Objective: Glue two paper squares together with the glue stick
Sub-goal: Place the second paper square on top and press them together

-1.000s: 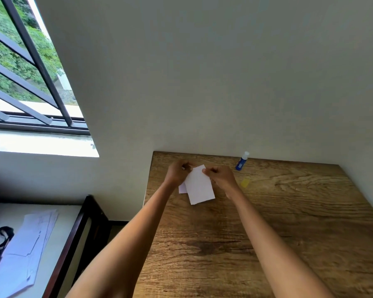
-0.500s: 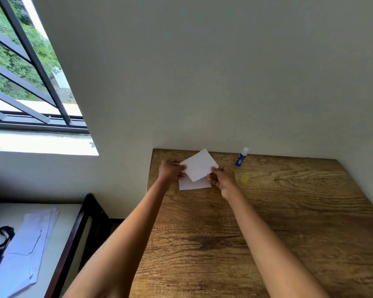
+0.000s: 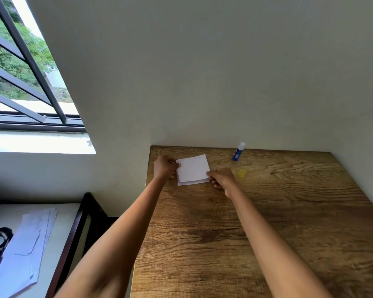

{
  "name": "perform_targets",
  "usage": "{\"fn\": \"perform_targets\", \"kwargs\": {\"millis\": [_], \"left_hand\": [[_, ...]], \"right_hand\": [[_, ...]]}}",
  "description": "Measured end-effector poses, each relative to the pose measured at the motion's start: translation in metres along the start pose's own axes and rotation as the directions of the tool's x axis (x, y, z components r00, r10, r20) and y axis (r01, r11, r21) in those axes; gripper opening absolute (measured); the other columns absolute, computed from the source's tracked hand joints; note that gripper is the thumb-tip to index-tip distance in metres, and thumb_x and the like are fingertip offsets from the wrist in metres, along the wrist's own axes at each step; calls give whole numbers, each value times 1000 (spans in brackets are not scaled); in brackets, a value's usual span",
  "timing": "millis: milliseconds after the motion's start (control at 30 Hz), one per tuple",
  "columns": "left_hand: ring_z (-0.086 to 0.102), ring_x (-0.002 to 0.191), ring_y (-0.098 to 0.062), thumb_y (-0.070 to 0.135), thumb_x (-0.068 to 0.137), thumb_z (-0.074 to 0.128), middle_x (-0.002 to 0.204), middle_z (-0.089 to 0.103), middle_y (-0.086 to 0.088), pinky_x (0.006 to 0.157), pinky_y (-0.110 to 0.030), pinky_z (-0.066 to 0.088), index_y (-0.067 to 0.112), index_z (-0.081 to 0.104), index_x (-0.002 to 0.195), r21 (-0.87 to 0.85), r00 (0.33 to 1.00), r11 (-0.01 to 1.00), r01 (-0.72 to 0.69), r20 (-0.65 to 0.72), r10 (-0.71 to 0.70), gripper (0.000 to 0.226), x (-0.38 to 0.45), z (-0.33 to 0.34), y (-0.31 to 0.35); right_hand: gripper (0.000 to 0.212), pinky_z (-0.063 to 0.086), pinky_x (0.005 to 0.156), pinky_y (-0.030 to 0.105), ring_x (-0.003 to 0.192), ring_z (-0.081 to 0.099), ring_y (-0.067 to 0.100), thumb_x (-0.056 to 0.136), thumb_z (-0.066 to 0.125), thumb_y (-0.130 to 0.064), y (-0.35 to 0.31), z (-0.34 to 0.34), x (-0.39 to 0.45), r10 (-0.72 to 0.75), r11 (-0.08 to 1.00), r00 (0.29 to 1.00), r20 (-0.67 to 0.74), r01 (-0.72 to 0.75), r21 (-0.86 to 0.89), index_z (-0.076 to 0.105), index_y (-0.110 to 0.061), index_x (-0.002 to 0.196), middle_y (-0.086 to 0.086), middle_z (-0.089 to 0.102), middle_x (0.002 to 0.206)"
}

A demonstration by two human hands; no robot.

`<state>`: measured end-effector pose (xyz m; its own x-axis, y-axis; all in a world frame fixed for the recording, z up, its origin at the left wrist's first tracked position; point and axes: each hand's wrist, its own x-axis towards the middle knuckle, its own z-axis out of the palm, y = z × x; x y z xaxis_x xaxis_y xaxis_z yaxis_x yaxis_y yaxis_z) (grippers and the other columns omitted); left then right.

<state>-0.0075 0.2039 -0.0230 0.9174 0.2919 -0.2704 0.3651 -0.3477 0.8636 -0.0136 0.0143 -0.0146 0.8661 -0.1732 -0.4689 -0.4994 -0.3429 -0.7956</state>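
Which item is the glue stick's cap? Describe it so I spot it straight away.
Start at the wooden table against the white wall. Near its far edge stands the blue glue stick; just in front of it, right of the right hand, lies the cap. It is the only small translucent yellow piece there.

Left hand: my left hand (image 3: 165,167) pinches the left edge of the upper paper square (image 3: 193,167).
Right hand: my right hand (image 3: 222,178) pinches its near right corner.
Papers: the upper square lies over the lower paper square (image 3: 192,183), whose near edge peeks out.
Glue stick: the blue glue stick (image 3: 238,152) stands at the bench's (image 3: 267,222) far edge by the wall.
Cap: a yellow cap (image 3: 241,173) lies just right of my right hand.
Side table: loose sheets (image 3: 28,250) lie to my left.
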Motion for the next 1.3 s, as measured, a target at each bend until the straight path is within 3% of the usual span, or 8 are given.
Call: {"fn": "perform_targets", "kwargs": {"millis": [100,267,433,733,867,1300], "left_hand": [[62,60,-21,10,80,70,83,65,-11,55,-33,56,5,65,96,-5,999,1000,0,-46,0,17,-1,1,-1],[66,73,-25,11,77,73,97,64,-10,53,-30,56,10,62,99,1,998,1000,-6,-68,6,24,-2,2,-4],[67,88,-29,13,76,74,103,68,-13,78,-44,58,13,64,95,51,997,998,-28,-76,32,21,1,4,-6],[64,95,-27,12,76,73,108,68,-11,80,-40,55,11,64,98,135,992,987,-88,-80,99,24,0,8,-9],[62,101,-27,12,77,72,110,68,-10,81,-36,51,11,64,102,187,988,976,-114,-85,132,26,-1,10,-10],[62,98,-27,14,81,68,108,65,-13,74,-34,50,10,59,112,247,969,945,-216,-66,239,32,-6,16,-17]], "right_hand": [[18,43,48,18,53,52,10,84,66,-17,0,1,-1,-22,999,1000,-12,21,-39,62,-9,68,4,61,64],[19,47,51,20,54,55,10,82,69,-17,0,4,0,-20,996,1000,-21,18,-82,61,-10,66,3,63,65],[18,52,57,23,55,58,12,80,71,-15,0,5,4,-2,991,999,-44,-4,-132,61,-8,66,5,63,65],[18,55,63,27,55,59,13,78,72,-10,-2,6,3,-2,985,999,-43,-6,-175,67,4,89,13,66,78],[18,59,76,34,62,61,16,78,72,-11,-2,7,2,-6,979,999,-50,-5,-205,69,3,91,14,68,82],[14,59,79,37,67,64,21,79,71,-12,-4,10,-2,-25,966,996,-81,3,-260,67,1,83,14,67,79]]}}
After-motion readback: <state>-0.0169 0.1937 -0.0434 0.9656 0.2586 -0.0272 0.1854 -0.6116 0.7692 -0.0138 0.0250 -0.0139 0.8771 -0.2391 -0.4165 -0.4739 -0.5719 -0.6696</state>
